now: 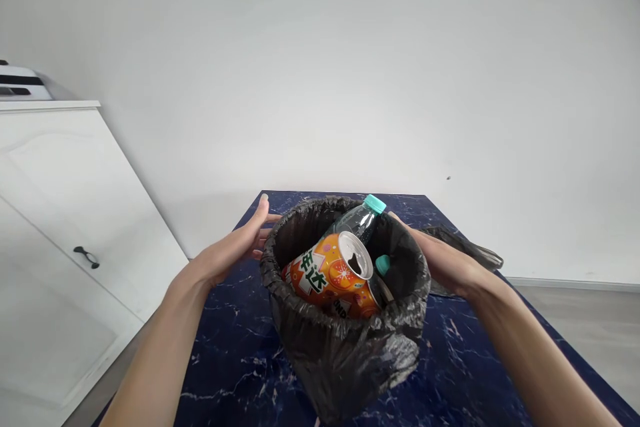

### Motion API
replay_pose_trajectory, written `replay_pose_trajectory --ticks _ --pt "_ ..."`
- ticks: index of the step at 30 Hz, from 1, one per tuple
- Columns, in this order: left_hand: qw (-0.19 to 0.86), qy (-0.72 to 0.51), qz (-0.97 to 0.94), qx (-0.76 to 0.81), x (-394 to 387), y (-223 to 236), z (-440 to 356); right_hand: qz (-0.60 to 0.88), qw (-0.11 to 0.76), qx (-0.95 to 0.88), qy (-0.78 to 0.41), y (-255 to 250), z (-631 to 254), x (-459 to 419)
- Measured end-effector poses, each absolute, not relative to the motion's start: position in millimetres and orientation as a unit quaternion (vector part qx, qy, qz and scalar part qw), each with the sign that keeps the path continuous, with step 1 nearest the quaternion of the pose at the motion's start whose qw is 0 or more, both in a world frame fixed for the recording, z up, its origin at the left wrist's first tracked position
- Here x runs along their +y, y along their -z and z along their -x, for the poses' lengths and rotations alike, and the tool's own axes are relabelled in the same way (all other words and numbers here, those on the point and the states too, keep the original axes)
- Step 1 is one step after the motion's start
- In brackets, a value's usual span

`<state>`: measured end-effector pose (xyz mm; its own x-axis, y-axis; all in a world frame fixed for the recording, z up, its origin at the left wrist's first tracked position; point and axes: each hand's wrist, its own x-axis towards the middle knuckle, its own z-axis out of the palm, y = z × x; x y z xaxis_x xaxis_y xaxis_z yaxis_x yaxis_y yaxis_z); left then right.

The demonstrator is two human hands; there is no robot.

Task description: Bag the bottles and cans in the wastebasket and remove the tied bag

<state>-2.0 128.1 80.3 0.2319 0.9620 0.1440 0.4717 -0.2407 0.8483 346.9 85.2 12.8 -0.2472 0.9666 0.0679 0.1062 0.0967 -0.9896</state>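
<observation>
A trash bin lined with a black plastic bag (pixel 345 353) stands on the table between my hands, the bag folded over its rim. Inside lies an orange soda can (pixel 327 267), tilted, its top opened. Part of another orange can (pixel 357 300) shows under it. Behind them a clear plastic bottle (pixel 357 220) with a teal cap leans against the far rim. A second teal cap (pixel 383 265) sits lower at the right. My left hand (pixel 250 233) is open at the bin's left side, thumb raised. My right hand (pixel 440 257) lies along the right side, thumb stretched out, other fingers hidden.
The table (pixel 230 353) has a dark blue marbled top. Another dark plastic bag (pixel 465 247) lies near its right edge. A white cabinet (pixel 65 247) with a black handle stands at left, a white and black object (pixel 23 83) on top. A pale wall (pixel 320 80) rises behind.
</observation>
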Motion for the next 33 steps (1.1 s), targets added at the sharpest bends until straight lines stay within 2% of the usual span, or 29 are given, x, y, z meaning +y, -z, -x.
replay_pose_trajectory --ticks 2,4,13,19,25,33 --pt "0.452 -0.320 -0.669 0.495 130.2 -81.0 0.9 0.431 0.450 -0.580 -0.524 -21.6 -341.6 81.7" --pt "0.495 -0.340 -0.646 0.472 130.6 -82.8 -0.5 0.417 0.480 -0.559 -0.532 -31.5 -338.0 77.3" --pt "0.478 -0.448 -0.598 0.461 119.7 -97.4 -6.3 0.464 0.572 -0.441 -0.513 -57.6 -336.0 56.4" --pt "0.443 -0.561 -0.537 0.448 100.3 -106.8 -15.6 0.453 0.663 -0.408 -0.435 -71.9 -325.4 40.1" --pt "0.437 -0.633 -0.497 0.402 80.5 -113.6 -31.8 0.424 0.766 -0.392 -0.282 -78.4 -319.1 31.5" --pt "0.404 -0.735 -0.423 0.344 79.4 -124.0 -28.8 0.394 0.812 -0.340 -0.263 -87.5 -327.9 26.1"
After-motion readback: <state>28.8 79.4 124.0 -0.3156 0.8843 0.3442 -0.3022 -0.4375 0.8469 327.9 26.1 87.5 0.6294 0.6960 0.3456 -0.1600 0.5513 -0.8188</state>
